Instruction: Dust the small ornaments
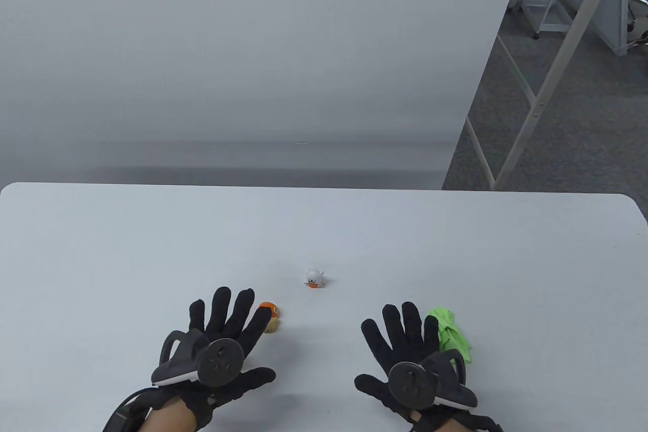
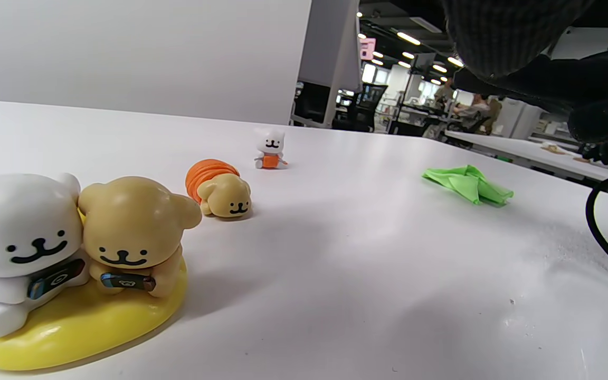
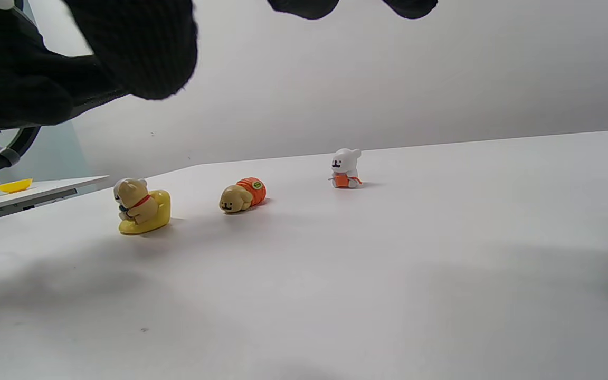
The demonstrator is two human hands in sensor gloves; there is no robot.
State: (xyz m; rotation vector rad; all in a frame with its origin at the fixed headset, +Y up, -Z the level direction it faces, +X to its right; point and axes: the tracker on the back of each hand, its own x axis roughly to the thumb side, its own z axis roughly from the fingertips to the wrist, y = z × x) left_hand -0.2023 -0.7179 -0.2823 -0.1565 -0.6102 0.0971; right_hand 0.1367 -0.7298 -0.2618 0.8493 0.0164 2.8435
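Near the table's [image 1: 455,229] front edge, both knit-gloved hands hover flat with fingers spread, holding nothing: the left hand [image 1: 217,346] left of centre, the right hand [image 1: 410,361] right of centre. A crumpled green cloth [image 1: 450,333] lies just beside the right hand's outer fingers. Three glossy, rounded ornaments sit out: a yellow-based pair of bears [image 2: 66,264] under the left hand, an orange-backed lying dog [image 1: 269,318] beside its fingertips, and a white seated figure [image 1: 314,278] toward the middle.
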